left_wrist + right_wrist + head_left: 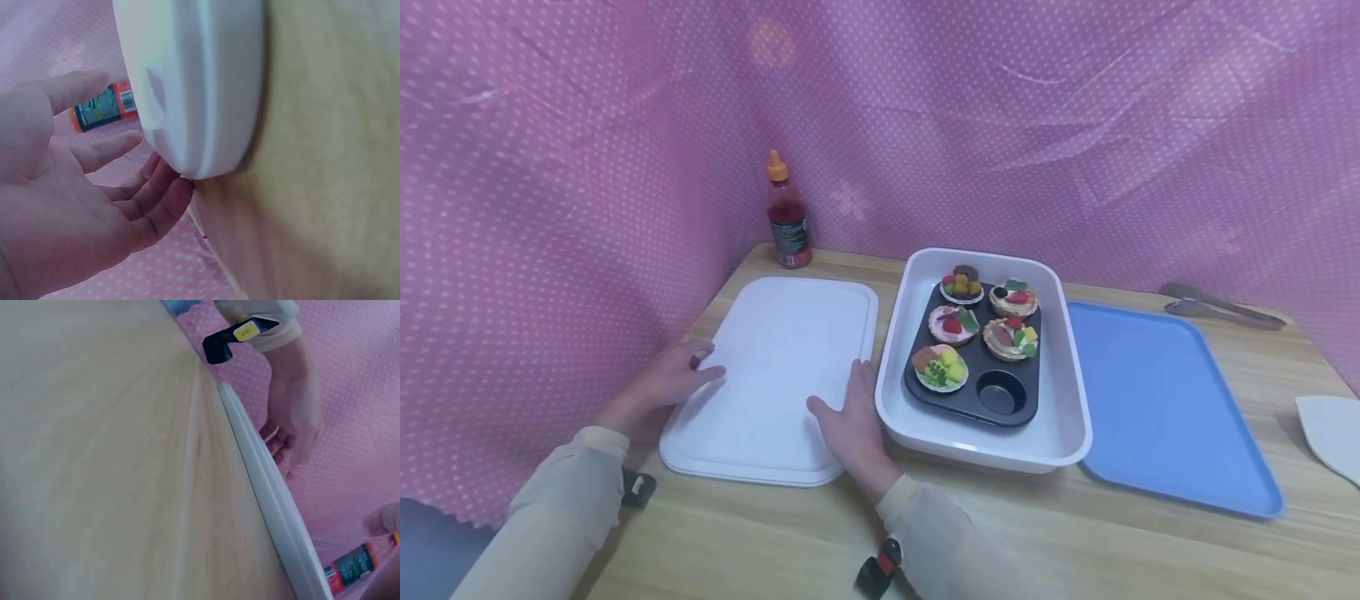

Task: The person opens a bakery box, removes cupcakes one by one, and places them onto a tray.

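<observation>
A flat white lid (782, 367) lies on the wooden table, left of the white box. At its left edge is my left hand (672, 379), with thumb and fingers apart; in the left wrist view the lower fingertips (181, 187) touch the lid's rim. My right hand (853, 421) lies along the right edge, fingers straight and thumb out over the lid's surface. That hand sits between the lid and the white box (985, 454). Inside the box is a black muffin pan (958, 406) with several toy fruit tarts (940, 367) in its cups; the front right cup holds none.
Behind the lid stands a sauce bottle (788, 221) with an orange cap. A blue tray (1165, 408) lies right of the box, with tongs (1221, 307) behind it and a white flat object (1333, 433) at the far right. Pink dotted cloth (1000, 125) hangs behind.
</observation>
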`<action>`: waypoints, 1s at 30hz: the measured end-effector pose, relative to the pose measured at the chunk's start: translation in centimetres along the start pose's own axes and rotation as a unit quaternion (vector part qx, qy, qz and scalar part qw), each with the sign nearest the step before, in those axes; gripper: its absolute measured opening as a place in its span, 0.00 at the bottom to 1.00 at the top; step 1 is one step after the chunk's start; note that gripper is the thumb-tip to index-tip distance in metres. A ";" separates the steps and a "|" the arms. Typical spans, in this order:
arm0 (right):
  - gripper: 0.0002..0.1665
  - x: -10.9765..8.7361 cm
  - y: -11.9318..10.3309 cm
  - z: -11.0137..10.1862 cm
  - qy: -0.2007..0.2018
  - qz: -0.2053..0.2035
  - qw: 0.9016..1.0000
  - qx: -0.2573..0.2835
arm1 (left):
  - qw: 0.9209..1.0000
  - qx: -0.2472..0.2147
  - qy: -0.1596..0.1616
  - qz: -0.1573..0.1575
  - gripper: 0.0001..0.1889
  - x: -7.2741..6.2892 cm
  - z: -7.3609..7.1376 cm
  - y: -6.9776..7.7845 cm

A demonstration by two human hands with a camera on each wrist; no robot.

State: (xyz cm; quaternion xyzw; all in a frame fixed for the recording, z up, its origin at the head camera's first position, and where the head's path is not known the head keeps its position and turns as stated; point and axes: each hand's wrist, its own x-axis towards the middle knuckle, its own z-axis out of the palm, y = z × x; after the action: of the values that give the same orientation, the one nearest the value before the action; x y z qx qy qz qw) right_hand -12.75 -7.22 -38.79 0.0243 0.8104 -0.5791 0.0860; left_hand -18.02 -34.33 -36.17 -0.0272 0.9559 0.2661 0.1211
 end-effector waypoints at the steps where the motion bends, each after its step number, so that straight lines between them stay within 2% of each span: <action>1: 0.52 -0.1 -0.1 -0.1 -0.003 -0.001 1.000 -0.005 | 1.000 -0.003 -0.001 0.003 0.36 -0.1 -0.1 0.1; 6: 0.50 -1.2 -0.3 -0.8 -0.026 -0.034 0.998 -0.034 | 0.999 -0.012 0.010 0.037 0.36 -0.2 -1.0 0.5; 9: 0.51 -2.1 -0.5 -1.4 -0.040 -0.062 0.996 -0.045 | 0.999 -0.010 0.020 0.044 0.35 -0.2 -1.5 1.0; 14: 0.50 -3.6 -1.2 -2.1 -0.056 -0.094 0.994 -0.024 | 0.998 -0.003 0.034 0.059 0.33 -0.2 -1.8 1.8; 16: 0.49 -4.2 -1.6 -2.4 -0.062 -0.094 0.994 -0.007 | 0.998 -0.004 0.034 0.061 0.33 -0.2 -1.8 2.4; 21: 0.48 -5.1 -2.5 -3.4 -0.086 -0.087 0.992 0.041 | 0.997 -0.013 0.043 0.067 0.33 -0.4 -1.5 4.8; 25: 0.47 -5.5 -3.3 -5.0 -0.094 -0.121 0.984 0.086 | 0.995 -0.013 0.055 0.084 0.31 -0.6 -1.2 6.9; 28: 0.46 -5.6 -3.4 -6.4 -0.081 -0.150 0.979 0.110 | 0.994 -0.009 0.062 0.093 0.30 -0.6 -1.0 8.5; 30: 0.45 -5.5 -3.4 -7.5 -0.070 -0.155 0.978 0.119 | 0.993 -0.005 0.069 0.096 0.29 -0.6 -0.9 9.6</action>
State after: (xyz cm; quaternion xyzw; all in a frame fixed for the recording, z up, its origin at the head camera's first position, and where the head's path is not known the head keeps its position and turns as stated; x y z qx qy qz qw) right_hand -8.61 -0.96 -32.38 -0.1322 0.7214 -0.6781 0.0482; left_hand -18.75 -26.57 -30.49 0.0458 0.9588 0.2789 0.0286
